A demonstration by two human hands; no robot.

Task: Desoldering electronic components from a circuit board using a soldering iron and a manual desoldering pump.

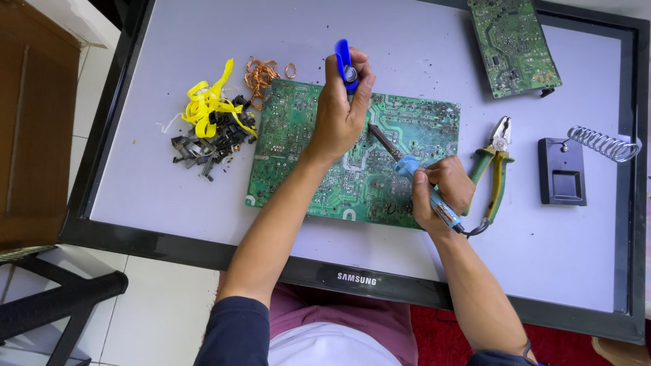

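A large green circuit board (pixel 298 146) lies solder side up on a flat screen panel (pixel 135 169) used as a work surface. My left hand (pixel 339 112) grips a blue desoldering pump (pixel 344 64) held upright over the board's upper middle. My right hand (pixel 444 190) holds a blue-handled soldering iron (pixel 413 169), its dark tip angled up-left and touching the board just below the pump.
Green-handled pliers (pixel 495 166) lie right of the board. A black soldering stand (pixel 563 169) with a coil spring sits further right. A second smaller green board (pixel 514 44) lies top right. Yellow tape, black scraps (pixel 207 132) and copper wire (pixel 261 74) lie left.
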